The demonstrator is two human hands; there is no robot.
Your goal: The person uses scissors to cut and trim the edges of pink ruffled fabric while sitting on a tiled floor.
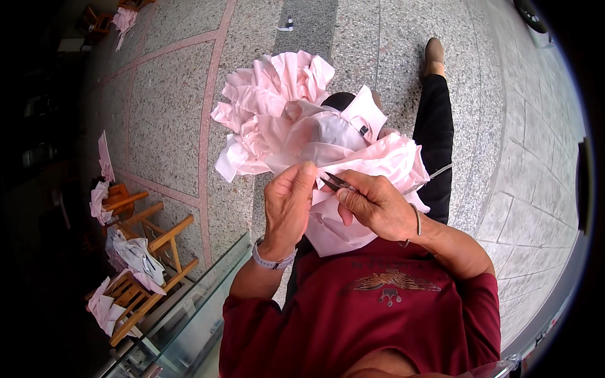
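Observation:
Across my lap lies a pink shirt [328, 129] with a pointed collar and a small dark label, its cloth bunched and gathered. My left hand [291, 200] pinches a bit of the pink cloth between thumb and forefinger. In my right hand [378, 205] is a pair of small dark thread snips [336, 182]; the pointed blades reach toward my left fingertips and are slightly apart. Any thread between the blades is too small to make out. Folds of pink cloth hang below and behind both hands.
Wooden stools [151, 277] draped with pink and white cloth [140, 257] stand at the left. A glass-panelled case [189, 324] is at the lower left. My outstretched leg [435, 120] lies to the right. Speckled floor [167, 113] spreads around; a small white scrap [287, 26] lies ahead.

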